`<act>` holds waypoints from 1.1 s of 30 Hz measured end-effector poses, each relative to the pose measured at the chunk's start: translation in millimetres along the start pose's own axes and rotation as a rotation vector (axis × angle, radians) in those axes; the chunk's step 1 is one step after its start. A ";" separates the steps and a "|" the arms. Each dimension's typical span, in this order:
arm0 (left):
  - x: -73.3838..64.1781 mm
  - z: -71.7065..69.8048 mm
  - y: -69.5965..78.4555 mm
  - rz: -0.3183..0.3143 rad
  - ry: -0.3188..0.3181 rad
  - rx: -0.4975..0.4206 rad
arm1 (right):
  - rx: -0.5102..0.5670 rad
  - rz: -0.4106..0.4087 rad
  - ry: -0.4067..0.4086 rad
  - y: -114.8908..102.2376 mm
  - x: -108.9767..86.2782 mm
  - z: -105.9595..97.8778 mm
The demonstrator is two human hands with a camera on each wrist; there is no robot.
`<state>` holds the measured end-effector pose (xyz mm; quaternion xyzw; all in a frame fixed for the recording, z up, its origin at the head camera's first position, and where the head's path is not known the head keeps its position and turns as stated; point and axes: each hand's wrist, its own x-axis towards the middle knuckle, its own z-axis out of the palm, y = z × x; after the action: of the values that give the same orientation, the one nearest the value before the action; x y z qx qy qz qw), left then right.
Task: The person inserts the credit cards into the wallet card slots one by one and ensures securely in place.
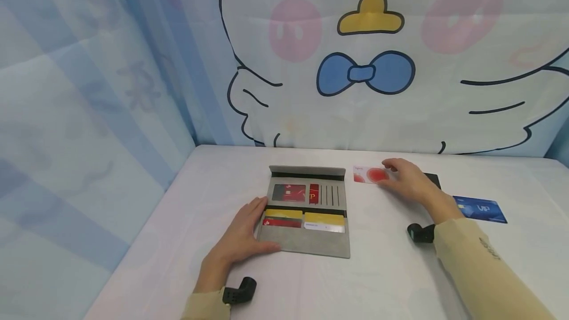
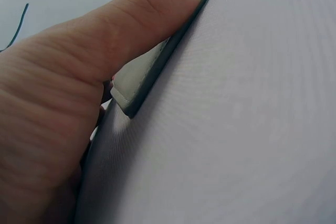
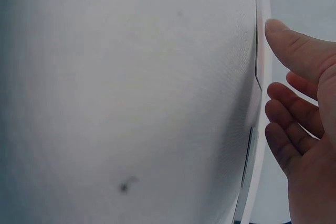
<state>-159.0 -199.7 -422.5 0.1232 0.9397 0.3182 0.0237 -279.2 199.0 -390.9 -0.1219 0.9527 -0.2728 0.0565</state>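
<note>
A grey wallet (image 1: 306,245) lies unfolded on the table, with several cards in its pockets: yellow and red cards at the middle, and a red one behind a window. My left hand (image 1: 240,236) rests at its near left corner. The left thumb (image 2: 157,6) lies extended along the wallet's near edge in the left wrist view, while the other fingers are along the left side. My right hand (image 1: 411,181) hovers beside a white card with a red circle (image 1: 365,174), its fingertips overlapping the card in the head view. In the right wrist view its thumb and fingers are apart and hold nothing.
A blue VIP card (image 1: 482,210) lies right of my right wrist. A black flat item (image 1: 432,180) is partly hidden behind the right hand. The white-covered table (image 1: 355,285) ends at a cartoon-printed curtain (image 1: 364,122), with another curtain (image 1: 89,127) along the left.
</note>
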 end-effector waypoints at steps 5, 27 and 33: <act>-0.4 -0.2 -1.2 0.002 0.002 -0.007 | -0.002 0.004 0.001 1.1 5.1 0.6; -1.3 -1.7 -0.6 0.003 0.000 -0.003 | -0.022 -0.022 -0.062 -2.3 16.0 -0.2; -0.6 -1.7 -0.6 0.002 -0.003 -0.007 | -0.056 -0.052 -0.055 -0.9 16.2 -0.1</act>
<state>-158.8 -201.4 -421.5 0.1248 0.9384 0.3213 0.0253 -294.6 194.1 -390.9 -0.1556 0.9545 -0.2441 0.0721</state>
